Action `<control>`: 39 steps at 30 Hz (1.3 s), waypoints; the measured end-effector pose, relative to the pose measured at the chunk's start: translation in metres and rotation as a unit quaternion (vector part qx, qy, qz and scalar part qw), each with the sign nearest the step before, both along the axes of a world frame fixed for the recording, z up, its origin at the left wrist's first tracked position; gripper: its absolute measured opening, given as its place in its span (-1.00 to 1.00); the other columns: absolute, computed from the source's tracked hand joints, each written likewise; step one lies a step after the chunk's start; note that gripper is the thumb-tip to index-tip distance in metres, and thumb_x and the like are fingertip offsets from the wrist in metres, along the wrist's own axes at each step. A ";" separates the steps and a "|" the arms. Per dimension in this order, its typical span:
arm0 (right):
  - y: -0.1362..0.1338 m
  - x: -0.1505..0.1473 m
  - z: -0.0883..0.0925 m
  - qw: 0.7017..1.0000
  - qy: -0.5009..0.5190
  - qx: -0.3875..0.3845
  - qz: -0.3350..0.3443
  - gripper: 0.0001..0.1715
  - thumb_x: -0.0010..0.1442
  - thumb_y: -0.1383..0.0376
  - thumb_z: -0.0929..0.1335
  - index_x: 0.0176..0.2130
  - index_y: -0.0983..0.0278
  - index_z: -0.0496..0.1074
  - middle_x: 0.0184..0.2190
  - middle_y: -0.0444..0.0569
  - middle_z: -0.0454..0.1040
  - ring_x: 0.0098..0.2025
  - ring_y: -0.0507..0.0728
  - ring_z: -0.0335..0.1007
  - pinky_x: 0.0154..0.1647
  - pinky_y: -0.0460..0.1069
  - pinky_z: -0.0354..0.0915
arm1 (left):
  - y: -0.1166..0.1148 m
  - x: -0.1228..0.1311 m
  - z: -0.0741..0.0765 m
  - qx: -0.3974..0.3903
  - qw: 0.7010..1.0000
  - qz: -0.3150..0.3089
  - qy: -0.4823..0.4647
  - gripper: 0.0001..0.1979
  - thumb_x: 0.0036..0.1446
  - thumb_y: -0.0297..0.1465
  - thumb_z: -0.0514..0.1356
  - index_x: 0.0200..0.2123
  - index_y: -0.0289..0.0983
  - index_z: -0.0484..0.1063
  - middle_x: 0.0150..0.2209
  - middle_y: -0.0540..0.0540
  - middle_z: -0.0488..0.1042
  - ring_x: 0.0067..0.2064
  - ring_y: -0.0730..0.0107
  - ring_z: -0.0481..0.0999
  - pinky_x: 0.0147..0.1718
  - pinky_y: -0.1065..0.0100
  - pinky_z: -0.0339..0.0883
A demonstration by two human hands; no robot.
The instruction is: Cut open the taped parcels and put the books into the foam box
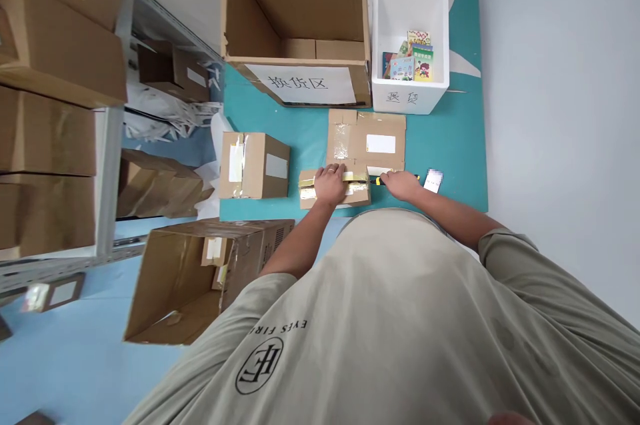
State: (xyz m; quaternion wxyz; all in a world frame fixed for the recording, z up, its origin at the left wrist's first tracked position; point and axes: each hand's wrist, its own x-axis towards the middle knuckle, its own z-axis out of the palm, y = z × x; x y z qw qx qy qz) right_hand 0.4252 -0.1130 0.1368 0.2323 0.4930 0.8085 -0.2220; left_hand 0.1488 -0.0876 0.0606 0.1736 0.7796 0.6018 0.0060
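On the green table, a small taped cardboard box [359, 197] lies close to my body. My left hand [331, 184] is on top of it, fingers bent over its upper side and holding it. My right hand [400, 185] is closed around a yellow-and-black box cutter [379, 181], whose front end points left at the box's right end, along the taped seam. Whether the blade is in the tape is too small to tell. Just beyond lies a flat, taped cardboard box [357, 135] with white labels. A white card [433, 180] is right of my right hand.
A large open carton [300, 82] and a white foam bin [410, 97] holding several booklets stand at the back. Another taped box [255, 165] sits left. Below the table's left side is an open carton [170, 285] with boxes inside. Shelves [113, 185] with cartons line the left.
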 end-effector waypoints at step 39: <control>-0.008 0.041 -0.069 0.887 0.307 -0.236 -0.251 -0.84 0.66 0.18 0.35 0.14 0.17 0.44 -0.26 -0.16 0.59 -0.40 0.06 0.48 -0.36 -0.11 0.38 | -0.050 -0.010 0.013 -0.061 0.995 -0.080 0.010 -0.18 0.32 0.25 0.45 0.35 -0.25 0.62 0.16 -0.50 0.72 0.27 -0.49 0.66 0.29 -0.13 0.36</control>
